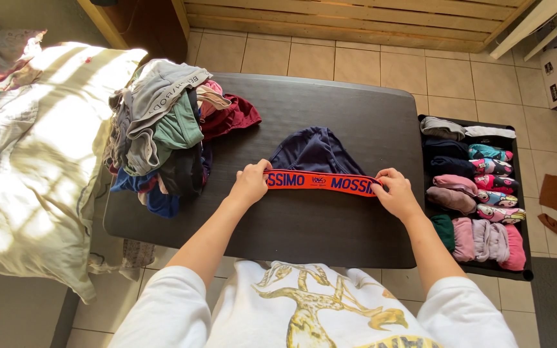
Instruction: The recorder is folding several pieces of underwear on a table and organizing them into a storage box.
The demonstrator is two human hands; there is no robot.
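Nearest: white sleeves and a white shirt with a gold print. Left hand (250,183) pinches the left end of an orange waistband (320,182); right hand (394,192) pinches its right end, the band pulled straight between them. The band belongs to navy underwear (314,151) lying flat at the middle of a dark grey table (330,232), its body spread away from the person. Left on the table: a heap of mixed garments (162,135). Right, beside the table: a black tray (527,274) of rolled clothes in rows. Far left: a pale pillow (40,161). Beyond: tiled floor (356,61) and a wooden slatted frame (343,22).
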